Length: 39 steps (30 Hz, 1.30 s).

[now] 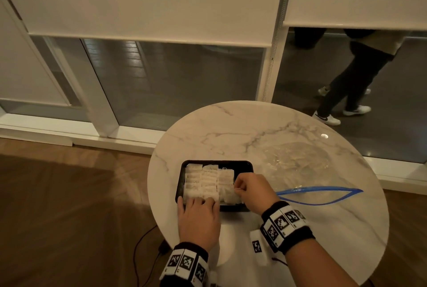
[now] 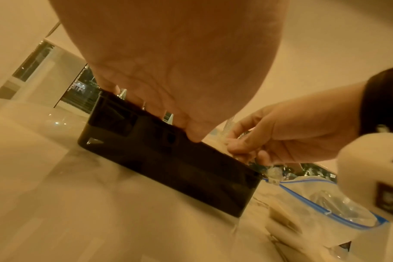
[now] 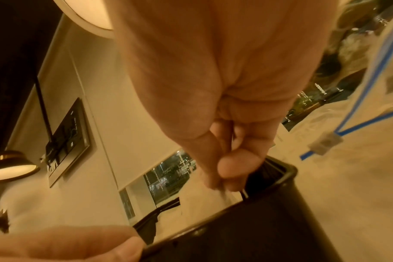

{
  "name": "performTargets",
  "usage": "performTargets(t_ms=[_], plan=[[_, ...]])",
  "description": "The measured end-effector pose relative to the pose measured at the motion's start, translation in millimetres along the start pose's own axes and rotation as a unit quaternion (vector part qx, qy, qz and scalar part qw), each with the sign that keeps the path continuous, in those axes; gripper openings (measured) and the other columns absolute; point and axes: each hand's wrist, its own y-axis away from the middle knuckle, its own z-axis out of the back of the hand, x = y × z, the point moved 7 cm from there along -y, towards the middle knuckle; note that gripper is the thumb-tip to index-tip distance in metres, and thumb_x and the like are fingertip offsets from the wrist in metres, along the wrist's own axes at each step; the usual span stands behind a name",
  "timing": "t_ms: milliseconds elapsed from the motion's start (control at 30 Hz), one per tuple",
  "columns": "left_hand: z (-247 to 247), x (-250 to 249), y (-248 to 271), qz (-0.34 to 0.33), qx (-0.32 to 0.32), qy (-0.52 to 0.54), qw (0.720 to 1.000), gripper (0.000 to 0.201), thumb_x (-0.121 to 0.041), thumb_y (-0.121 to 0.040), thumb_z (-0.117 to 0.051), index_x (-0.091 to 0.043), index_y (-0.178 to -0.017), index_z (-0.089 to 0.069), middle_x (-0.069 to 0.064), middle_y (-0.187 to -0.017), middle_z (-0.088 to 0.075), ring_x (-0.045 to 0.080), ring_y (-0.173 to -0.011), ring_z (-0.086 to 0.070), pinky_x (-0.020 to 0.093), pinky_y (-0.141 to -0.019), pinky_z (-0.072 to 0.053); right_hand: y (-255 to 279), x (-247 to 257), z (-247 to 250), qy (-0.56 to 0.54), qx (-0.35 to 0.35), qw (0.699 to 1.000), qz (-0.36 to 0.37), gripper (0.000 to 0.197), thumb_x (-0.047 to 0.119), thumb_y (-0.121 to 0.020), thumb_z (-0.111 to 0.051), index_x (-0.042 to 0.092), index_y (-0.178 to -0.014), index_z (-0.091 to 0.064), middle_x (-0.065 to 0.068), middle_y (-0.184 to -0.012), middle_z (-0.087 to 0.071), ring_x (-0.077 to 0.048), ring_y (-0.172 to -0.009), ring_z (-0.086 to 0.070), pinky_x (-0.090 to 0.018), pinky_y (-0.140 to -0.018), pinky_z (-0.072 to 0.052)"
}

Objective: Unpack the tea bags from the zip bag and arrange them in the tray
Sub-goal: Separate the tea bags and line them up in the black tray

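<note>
A black tray [image 1: 217, 162] sits at the near left of the round marble table [image 1: 254, 129], with white tea bags [image 1: 209, 180] packed in three rows. My left hand [image 1: 199, 206] lies flat over the tray's near edge, fingers straight on the left rows. Over the right row, my right hand [image 1: 239, 189] pinches a tea bag [image 3: 227, 195] between thumb and fingers, low in the tray [image 3: 247, 230]. The clear zip bag [image 1: 298, 162] with its blue zipper lies open and flat to the right. From the left wrist, the tray wall [image 2: 168, 159] hides my left fingertips.
A white tagged block [image 1: 257, 249] stands on the table by my right wrist. A dark cable [image 1: 143, 247] runs over the wooden floor under the table's left edge. Behind the glass wall at the back right, a person's legs [image 1: 346, 83] are seen walking.
</note>
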Motion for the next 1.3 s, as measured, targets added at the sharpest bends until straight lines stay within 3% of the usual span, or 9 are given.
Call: performTargets(t_ms=[133,467,633,767,900,1033,1300], plan=[[-1,2,-1,0.007,0.001,0.005,1.000,0.044,-0.049,-0.105,-0.022,-0.035,-0.112,-0.063,-0.013,-0.116,-0.063,0.012,-0.123,-0.049,0.047,-0.125,-0.004,-18,8,-12,0.059,0.068,0.996,-0.001,0.015,0.009,-0.090,-0.059,0.019,-0.089,-0.070,-0.003,-0.096,-0.070,-0.019,-0.095,-0.064,-0.026,-0.085,-0.052],[-4,2,-1,0.008,-0.001,0.009,1.000,0.044,-0.049,-0.105,-0.022,-0.034,-0.111,-0.063,-0.011,-0.115,-0.064,0.014,-0.121,-0.050,0.047,-0.124,-0.002,-32,-2,-35,0.105,0.106,0.988,-0.036,0.015,0.006,-0.087,-0.062,0.014,-0.097,-0.070,-0.008,-0.111,-0.066,-0.023,-0.100,-0.063,-0.027,-0.086,-0.051],[-4,1,-1,0.008,0.003,0.010,1.000,0.044,-0.048,-0.104,-0.022,-0.034,-0.112,-0.063,-0.010,-0.116,-0.063,0.014,-0.122,-0.049,0.047,-0.125,-0.003,-30,-3,-27,0.079,0.068,0.994,-0.033,0.018,0.010,-0.089,-0.062,0.017,-0.106,-0.065,-0.006,-0.111,-0.066,-0.021,-0.100,-0.063,-0.027,-0.085,-0.051],[-1,1,-2,0.012,0.010,-0.002,1.000,0.044,-0.047,-0.104,-0.022,-0.033,-0.113,-0.063,-0.009,-0.118,-0.063,0.014,-0.122,-0.050,0.050,-0.125,-0.004,-19,-6,-1,0.017,-0.016,0.999,-0.029,0.020,0.009,-0.091,-0.062,0.021,-0.106,-0.064,0.002,-0.100,-0.063,-0.014,-0.090,-0.061,-0.020,-0.076,-0.046],[7,-12,-4,-0.019,-0.008,-0.016,1.000,0.044,-0.046,-0.103,-0.023,-0.034,-0.111,-0.064,-0.014,-0.116,-0.061,0.010,-0.121,-0.049,0.054,-0.123,-0.004,6,-19,15,-0.021,-0.108,0.992,-0.059,0.030,0.006,-0.091,-0.062,0.021,-0.117,-0.062,0.002,-0.111,-0.055,-0.012,-0.096,-0.057,-0.023,-0.086,-0.051],[-1,-39,-7,-0.091,0.027,0.000,0.995,0.045,-0.046,-0.104,-0.022,-0.032,-0.109,-0.064,-0.013,-0.114,-0.066,0.012,-0.118,-0.054,0.050,-0.122,-0.014,21,-29,4,-0.017,-0.099,0.990,-0.095,0.035,0.002,-0.089,-0.063,0.017,-0.120,-0.060,-0.002,-0.116,-0.053,-0.017,-0.100,-0.058,-0.028,-0.091,-0.053],[-16,-50,-15,-0.086,0.056,-0.037,0.994,0.054,-0.049,-0.102,-0.018,-0.027,-0.109,-0.067,-0.004,-0.113,-0.068,0.021,-0.113,-0.059,0.053,-0.118,-0.021,24,-36,2,-0.040,-0.095,0.986,-0.131,0.031,0.004,-0.091,-0.062,0.011,-0.121,-0.063,-0.009,-0.111,-0.063,-0.023,-0.095,-0.066,-0.034,-0.085,-0.058]])
